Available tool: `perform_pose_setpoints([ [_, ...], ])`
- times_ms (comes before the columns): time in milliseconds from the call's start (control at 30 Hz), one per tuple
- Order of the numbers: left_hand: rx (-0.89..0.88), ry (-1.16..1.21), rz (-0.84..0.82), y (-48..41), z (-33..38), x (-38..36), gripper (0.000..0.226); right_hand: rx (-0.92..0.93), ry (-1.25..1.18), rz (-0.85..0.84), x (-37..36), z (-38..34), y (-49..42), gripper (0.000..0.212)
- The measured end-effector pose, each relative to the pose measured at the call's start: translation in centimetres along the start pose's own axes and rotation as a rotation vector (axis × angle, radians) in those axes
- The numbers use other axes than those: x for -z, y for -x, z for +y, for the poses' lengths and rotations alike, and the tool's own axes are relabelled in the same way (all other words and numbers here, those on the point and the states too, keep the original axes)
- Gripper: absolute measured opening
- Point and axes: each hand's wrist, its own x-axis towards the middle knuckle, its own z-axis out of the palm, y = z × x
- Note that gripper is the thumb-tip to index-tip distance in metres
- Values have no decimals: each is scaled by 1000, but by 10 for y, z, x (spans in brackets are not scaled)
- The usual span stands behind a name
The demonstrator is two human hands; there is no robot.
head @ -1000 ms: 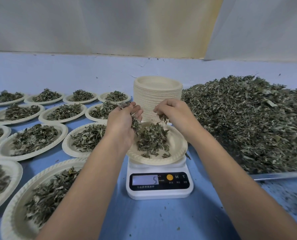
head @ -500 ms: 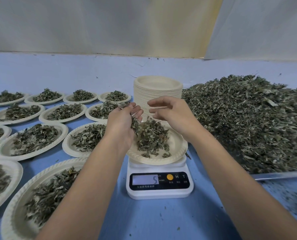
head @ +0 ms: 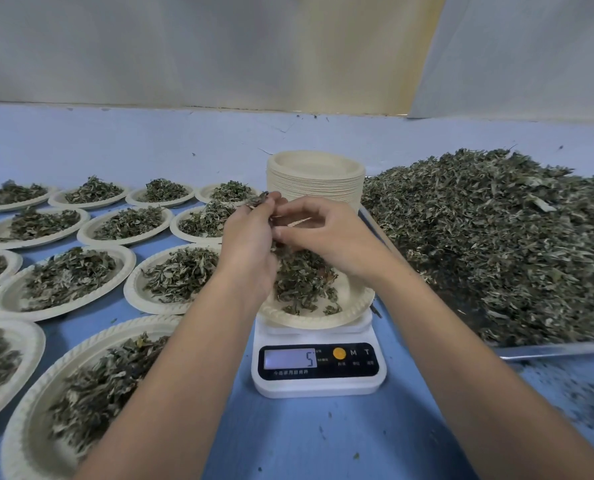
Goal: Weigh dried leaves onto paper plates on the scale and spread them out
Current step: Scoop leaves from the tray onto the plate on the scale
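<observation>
blue table (head: pixel 323 445), leaves (head: pixel 302 278) on level plate (head: pixel 354 306)

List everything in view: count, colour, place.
kitchen scale: one, white with black panel, centre, display reads 5
paper plate: one, cream, on the scale
dried leaves: one pile, grey-green, on that plate
filled plates: twelve, cream with green leaves, in rows at left
empty plate stack: one, cream, behind the scale
leaf heap: one, grey-green, on a tray at right
metal tray: one, silver, under the heap
table: one, blue, beneath everything
wall sheeting: white, at the back
left hand: one, over the plate, gripping a leaf clump
right hand: one, beside it, fingertips at that clump
</observation>
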Motion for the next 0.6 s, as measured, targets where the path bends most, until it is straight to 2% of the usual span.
perform_pose_setpoints([
  [167, -37, -66, -1, 1, -10, -5, 16, 22, 53, 88, -8, 5, -4, 26],
  [333, -37, -139, 6, 2, -10, -4, 18, -8, 39, 81, -5, 5, -4, 29],
  [433, -48, -167, 16, 2, -6, -1, 19, -39, 3, 74, 1, 3, -4, 25],
  [600, -72, -181, 27, 2, -2, 2, 23, -58, 55, 160, 13, 0, -6, 20],
])
